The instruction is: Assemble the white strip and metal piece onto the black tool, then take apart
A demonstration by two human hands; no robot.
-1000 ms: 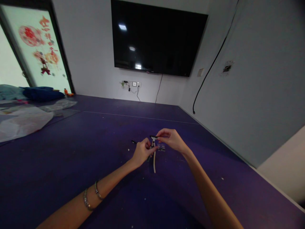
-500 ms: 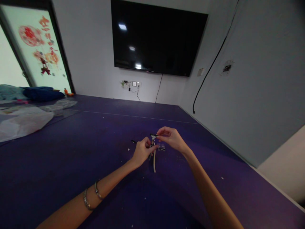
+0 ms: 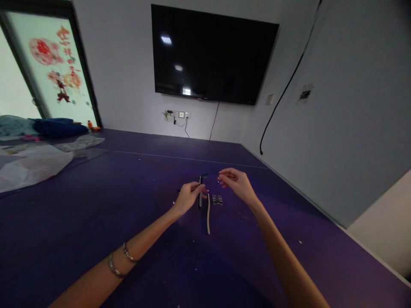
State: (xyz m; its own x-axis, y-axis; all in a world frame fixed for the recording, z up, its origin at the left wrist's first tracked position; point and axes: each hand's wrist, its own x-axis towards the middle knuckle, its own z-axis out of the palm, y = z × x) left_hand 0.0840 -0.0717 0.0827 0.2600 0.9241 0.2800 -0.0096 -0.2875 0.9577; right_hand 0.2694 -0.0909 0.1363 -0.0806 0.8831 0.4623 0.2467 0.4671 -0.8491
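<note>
My left hand [image 3: 188,197] is closed around a slim black-and-grey hand tool [image 3: 201,201], held upright with a short dark piece sticking out sideways at its top. What kind of tool it is does not show clearly. To its right, apart from it, my right hand [image 3: 236,182] has thumb and fingertips pinched together; a tiny whitish bit shows at the tips, too small to name. Between and below the hands a length of pale cable [image 3: 208,216] lies on the purple surface. A small clear plastic case [image 3: 217,199] lies just right of the cable.
The purple surface [image 3: 144,239] carries scattered white scraps. Plastic bags [image 3: 35,164] and folded blue cloth [image 3: 59,127] lie at the left. A television [image 3: 215,55] hangs on the back wall above sockets [image 3: 181,114]. A black cable [image 3: 282,94] dangles along the right wall.
My right hand has drawn away from the tool, slightly to the right. The tool in my left hand has turned and shifted left, leaving more of the pale cable visible.
</note>
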